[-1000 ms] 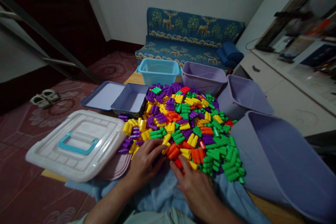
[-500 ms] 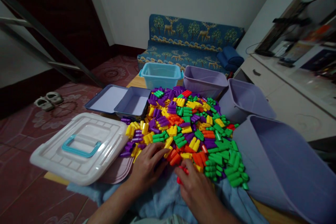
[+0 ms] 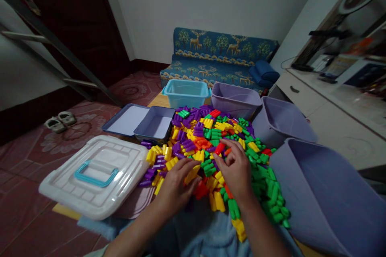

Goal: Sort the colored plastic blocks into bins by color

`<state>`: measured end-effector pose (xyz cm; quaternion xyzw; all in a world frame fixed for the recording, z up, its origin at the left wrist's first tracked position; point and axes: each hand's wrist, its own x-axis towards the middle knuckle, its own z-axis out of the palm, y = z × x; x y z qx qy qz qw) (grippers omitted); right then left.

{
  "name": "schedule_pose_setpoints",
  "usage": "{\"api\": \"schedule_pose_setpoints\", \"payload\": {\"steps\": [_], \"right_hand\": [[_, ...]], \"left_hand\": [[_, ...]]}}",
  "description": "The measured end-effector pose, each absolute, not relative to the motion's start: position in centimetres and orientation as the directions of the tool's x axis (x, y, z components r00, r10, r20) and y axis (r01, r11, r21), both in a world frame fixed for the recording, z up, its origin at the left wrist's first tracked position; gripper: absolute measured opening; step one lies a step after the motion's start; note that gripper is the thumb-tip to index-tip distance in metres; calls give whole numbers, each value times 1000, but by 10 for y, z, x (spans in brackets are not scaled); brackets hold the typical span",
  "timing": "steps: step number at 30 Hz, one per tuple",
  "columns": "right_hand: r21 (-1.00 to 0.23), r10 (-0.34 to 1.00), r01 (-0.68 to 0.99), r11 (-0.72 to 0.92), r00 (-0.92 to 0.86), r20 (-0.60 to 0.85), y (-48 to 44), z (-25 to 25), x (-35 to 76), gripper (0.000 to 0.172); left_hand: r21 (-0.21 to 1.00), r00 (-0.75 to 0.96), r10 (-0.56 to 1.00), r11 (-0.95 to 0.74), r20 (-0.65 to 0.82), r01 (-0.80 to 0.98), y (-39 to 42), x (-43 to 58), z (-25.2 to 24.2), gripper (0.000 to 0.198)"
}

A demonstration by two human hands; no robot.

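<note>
A heap of bullet-shaped plastic building blocks (image 3: 208, 167) in purple, yellow, green, orange and red covers the middle of the table. My right hand (image 3: 237, 168) is over the heap, pinching a red block (image 3: 220, 148) between thumb and forefinger. At the heap's near left side, my left hand (image 3: 176, 186) curls its fingers around a yellow block (image 3: 192, 174); its lower fingers are partly hidden. Orange-red blocks (image 3: 201, 189) lie just right of my left thumb. Several yellow and green blocks (image 3: 233, 209) rest at the near edge, by my right forearm.
Purple bins (image 3: 316, 196) line the right and far right, with a light blue bin (image 3: 187, 93) at the back. An open box (image 3: 153, 122) and a white lid with a blue handle (image 3: 96, 172) stand left. A blue cloth (image 3: 205, 229) lies in front; a sofa (image 3: 223, 56) is behind.
My right hand has moved forward over the heap with the red block. Several yellow and green blocks have slid toward the near edge. My left hand has closed around the yellow block.
</note>
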<state>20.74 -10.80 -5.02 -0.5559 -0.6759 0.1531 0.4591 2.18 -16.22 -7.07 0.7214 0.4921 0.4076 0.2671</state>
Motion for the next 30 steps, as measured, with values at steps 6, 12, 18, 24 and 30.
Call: {"api": "schedule_pose_setpoints", "payload": {"steps": [6, 12, 18, 24, 30], "right_hand": [[-816, 947, 485, 316, -106, 304, -121, -47, 179, 52], [-820, 946, 472, 324, -137, 294, -120, -54, 171, 53], [-924, 963, 289, 251, -176, 207, -121, -58, 164, 52], [-984, 948, 39, 173, -278, 155, -99, -46, 129, 63], [-979, 913, -20, 204, -357, 197, -84, -25, 97, 71]], "left_hand": [[972, 143, 990, 40, -7, -232, -132, 37, -53, 65], [896, 131, 980, 190, -149, -400, -123, 39, -66, 63], [790, 90, 964, 257, -251, -557, -121, 30, -71, 54], [646, -68, 946, 164, -318, -746, -111, 7, -35, 31], [616, -454, 827, -174, -332, -768, -87, -24, -11, 19]]}}
